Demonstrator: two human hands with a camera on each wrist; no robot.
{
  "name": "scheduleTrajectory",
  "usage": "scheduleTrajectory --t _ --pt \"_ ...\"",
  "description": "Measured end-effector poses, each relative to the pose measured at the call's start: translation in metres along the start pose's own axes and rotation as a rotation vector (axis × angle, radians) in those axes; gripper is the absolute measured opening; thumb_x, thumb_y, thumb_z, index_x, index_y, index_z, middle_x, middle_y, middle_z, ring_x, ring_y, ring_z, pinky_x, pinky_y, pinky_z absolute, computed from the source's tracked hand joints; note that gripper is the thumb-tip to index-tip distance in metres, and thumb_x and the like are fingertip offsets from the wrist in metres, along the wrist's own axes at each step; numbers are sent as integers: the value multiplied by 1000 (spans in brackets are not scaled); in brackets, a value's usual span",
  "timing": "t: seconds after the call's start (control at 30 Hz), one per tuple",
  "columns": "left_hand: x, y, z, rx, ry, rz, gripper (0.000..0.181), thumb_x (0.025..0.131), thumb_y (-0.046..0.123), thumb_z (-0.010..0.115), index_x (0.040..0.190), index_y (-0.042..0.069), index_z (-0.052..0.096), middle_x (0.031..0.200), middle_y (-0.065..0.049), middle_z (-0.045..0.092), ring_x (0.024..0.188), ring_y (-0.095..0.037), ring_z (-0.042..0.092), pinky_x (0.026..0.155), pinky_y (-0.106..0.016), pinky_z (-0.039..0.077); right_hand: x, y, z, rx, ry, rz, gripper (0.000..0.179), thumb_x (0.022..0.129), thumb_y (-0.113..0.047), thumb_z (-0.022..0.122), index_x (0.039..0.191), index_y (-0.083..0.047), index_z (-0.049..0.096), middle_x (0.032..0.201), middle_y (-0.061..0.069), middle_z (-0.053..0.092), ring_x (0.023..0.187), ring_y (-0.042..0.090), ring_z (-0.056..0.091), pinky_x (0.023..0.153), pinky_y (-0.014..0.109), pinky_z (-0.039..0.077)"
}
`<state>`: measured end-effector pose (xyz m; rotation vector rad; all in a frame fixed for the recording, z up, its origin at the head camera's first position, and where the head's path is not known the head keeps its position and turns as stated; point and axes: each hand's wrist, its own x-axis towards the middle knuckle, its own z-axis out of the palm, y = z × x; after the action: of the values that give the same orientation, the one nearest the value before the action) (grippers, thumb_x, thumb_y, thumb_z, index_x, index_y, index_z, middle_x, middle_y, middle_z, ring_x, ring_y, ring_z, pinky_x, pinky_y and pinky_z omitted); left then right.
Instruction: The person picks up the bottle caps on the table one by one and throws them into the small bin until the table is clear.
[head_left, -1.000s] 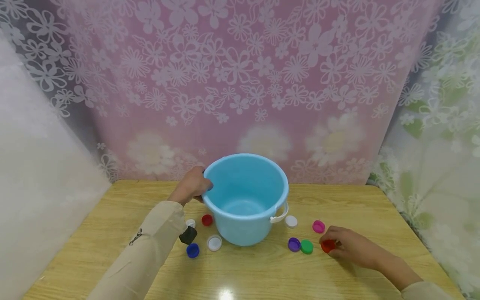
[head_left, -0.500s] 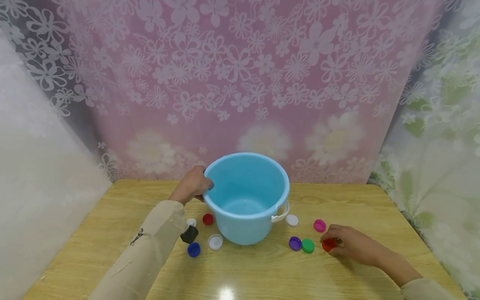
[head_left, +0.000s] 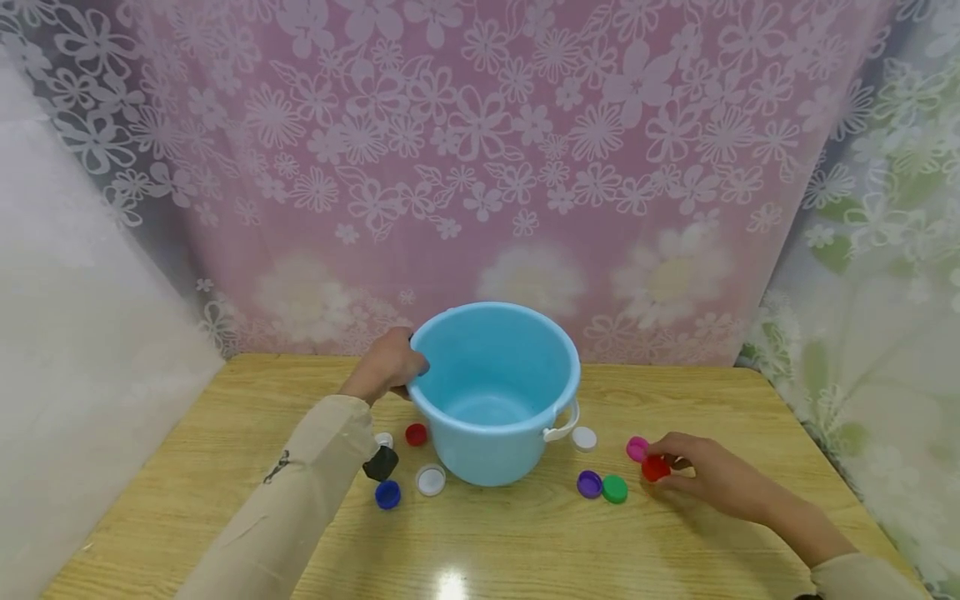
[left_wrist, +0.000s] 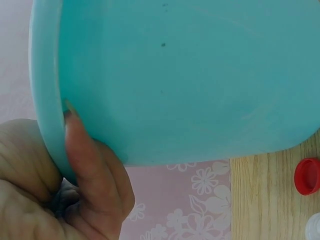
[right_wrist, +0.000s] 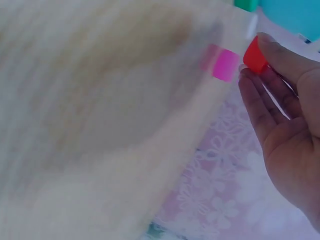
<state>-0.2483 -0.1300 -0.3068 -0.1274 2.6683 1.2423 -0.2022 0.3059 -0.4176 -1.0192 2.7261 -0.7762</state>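
Observation:
A light blue bucket [head_left: 487, 454] stands on the wooden table. Its rim is gripped at the left by my left hand [head_left: 390, 364]; the left wrist view shows one digit [left_wrist: 90, 160] lying against the inside wall. Over at the right, my right hand [head_left: 712, 479] pinches a red bottle cap [head_left: 656, 468] between thumb and fingertips. In the right wrist view that red cap [right_wrist: 254, 57] appears raised off the tabletop. Close beside it lies a pink bottle cap [head_left: 637, 449]. A purple cap [head_left: 589, 484] and a green cap [head_left: 615, 489] sit left of the right hand.
Left of the bucket lie a second red cap [head_left: 416, 434], a blue cap [head_left: 387, 495], a black angular piece [head_left: 381, 463] and two whitish caps, one [head_left: 431, 480] nearer the front. Another white cap [head_left: 584, 438] is by the bucket's handle [head_left: 562, 429]. A floral curtain [head_left: 480, 167] hangs behind.
My right hand has lifted the red cap from the table and moved it slightly away from me, nearer the pink cap. The left hand keeps its grip on the bucket.

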Motion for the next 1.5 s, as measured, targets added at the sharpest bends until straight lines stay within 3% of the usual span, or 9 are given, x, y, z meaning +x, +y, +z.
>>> scheduleTrajectory --t 0.5,0.67,0.83,1.0,1.23,1.5 --pt "0 0 1 -13 -1 -1 42 89 2 55 129 -7 44 108 -24 56 64 -27 66 51 -34 57 18 -29 -53 -233 309 -115 39 79 -7 76 116 -6 64 105 -3 63 87 13 62 72 32 56" --pt "0 1 1 -10 -3 6 42 89 2 55 128 -6 44 108 -24 56 64 -27 66 51 -34 57 28 -41 -67 -279 391 -99 39 81 -10 76 118 -6 64 105 0 64 89 19 65 70 39 56" --pt "0 0 1 -13 -2 -2 41 89 1 55 128 -7 45 107 -24 57 64 -27 66 53 -36 57 42 -53 -78 -250 428 -113 41 83 -10 74 121 -3 62 108 3 62 91 21 64 72 38 56" --pt "0 0 0 -12 -2 0 41 89 1 55 127 -7 45 106 -24 57 63 -26 66 52 -35 57 58 -64 -90 -205 473 -137 41 83 -6 73 122 -1 61 110 3 61 91 20 64 79 24 53" --pt "-1 1 -1 -2 -3 -1 41 89 2 55 128 -6 45 106 -23 57 63 -26 66 51 -33 56 82 -80 -99 -165 478 -142 41 85 -9 72 125 -2 60 113 5 61 94 21 64 79 45 54" --pt "0 3 0 1 0 -13 40 90 2 55 128 -6 44 106 -23 56 64 -26 66 51 -34 57 110 -93 -96 -103 454 -173 38 88 -12 70 124 -3 61 111 7 60 94 22 62 81 46 54"
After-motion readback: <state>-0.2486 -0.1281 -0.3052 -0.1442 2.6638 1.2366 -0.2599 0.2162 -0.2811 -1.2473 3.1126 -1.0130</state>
